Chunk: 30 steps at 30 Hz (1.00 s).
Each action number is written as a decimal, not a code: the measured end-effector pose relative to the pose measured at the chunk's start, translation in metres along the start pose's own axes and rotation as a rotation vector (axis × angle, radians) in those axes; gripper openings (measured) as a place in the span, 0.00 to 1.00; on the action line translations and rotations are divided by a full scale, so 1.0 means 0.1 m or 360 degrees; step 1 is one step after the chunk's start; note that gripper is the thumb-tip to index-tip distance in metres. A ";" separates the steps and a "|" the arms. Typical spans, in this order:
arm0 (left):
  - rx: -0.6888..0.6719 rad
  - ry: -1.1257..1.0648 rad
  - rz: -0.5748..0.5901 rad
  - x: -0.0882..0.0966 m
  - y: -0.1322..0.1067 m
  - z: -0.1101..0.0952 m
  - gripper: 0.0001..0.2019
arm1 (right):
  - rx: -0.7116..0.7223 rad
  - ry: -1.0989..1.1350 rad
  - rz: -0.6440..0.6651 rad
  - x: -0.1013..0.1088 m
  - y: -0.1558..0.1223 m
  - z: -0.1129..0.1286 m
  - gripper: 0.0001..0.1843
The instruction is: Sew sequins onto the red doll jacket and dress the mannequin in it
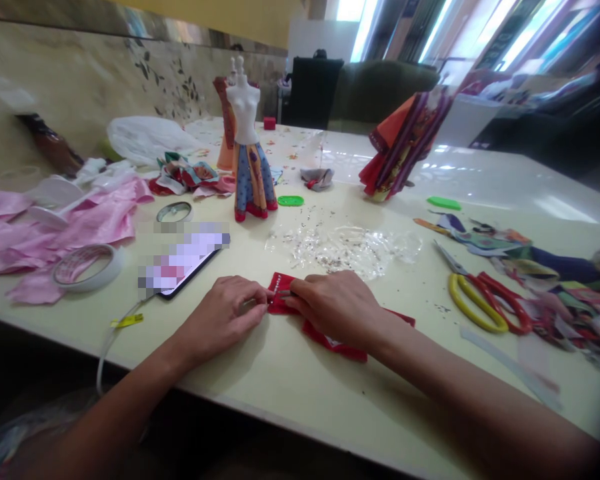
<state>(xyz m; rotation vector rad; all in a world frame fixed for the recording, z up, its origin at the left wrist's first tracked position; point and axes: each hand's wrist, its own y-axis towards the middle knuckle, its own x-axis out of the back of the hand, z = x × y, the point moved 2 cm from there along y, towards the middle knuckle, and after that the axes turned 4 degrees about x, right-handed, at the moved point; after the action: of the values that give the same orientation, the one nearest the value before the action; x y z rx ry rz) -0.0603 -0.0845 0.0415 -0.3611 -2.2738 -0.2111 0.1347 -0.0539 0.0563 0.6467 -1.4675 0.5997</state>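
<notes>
The left hand (220,317) and the right hand (335,310) lie close together on the pale table (280,393), and their fingertips nearly meet. Both hands are almost closed and they pinch a folded piece of red cloth (325,333) from two sides. The cloth is under and between the hands, and its longer part goes out below the right hand. Between the two pinches there is a thin metal piece (283,293), but it is too small to tell if it is a needle or a pin. A short row of small pale beads (271,300) sits on the cloth, just beside the left fingertips.

Just ahead of the hands lies a clear plastic sheet (340,250) with many small beads on it. To the left of the left hand is a phone (190,270) with a blurred screen, and further left are a roll of white tape (87,267) and pink fabric (45,233). To the right of the right hand are scissors (480,303) with yellow and red handles, lying on colourful fabric scraps (560,307). Well ahead of the hands stands a white dress form (243,107) in a blue and orange skirt (254,180), and a red and orange dress (405,147) stands to its right.
</notes>
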 end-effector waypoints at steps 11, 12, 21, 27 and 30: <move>0.0503 -0.0946 -0.0081 0.05 -0.01 0.03 0.10 | -0.0107 0.0218 -0.0231 0.04 -0.02 0.04 0.19; 0.0519 -0.0985 -0.0069 0.05 -0.01 0.04 0.10 | -0.0092 0.0240 -0.0250 0.04 -0.03 0.05 0.19; 0.0593 -0.1151 -0.0014 0.02 -0.02 0.08 0.10 | -0.0061 0.0268 -0.0133 0.01 -0.04 0.09 0.19; 0.0537 -0.1123 -0.0111 0.02 0.00 0.10 0.11 | -0.0122 0.0021 0.0126 -0.04 -0.03 0.06 0.15; 0.0480 -0.1097 -0.0156 0.02 0.00 0.12 0.11 | -0.0126 -0.0021 0.0154 -0.03 -0.04 0.03 0.16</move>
<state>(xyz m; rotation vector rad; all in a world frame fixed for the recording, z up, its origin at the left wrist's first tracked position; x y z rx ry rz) -0.0700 -0.0805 0.0350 -0.1743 -2.9483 0.2490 0.1350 -0.0588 0.0532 0.5211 -1.5337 0.6095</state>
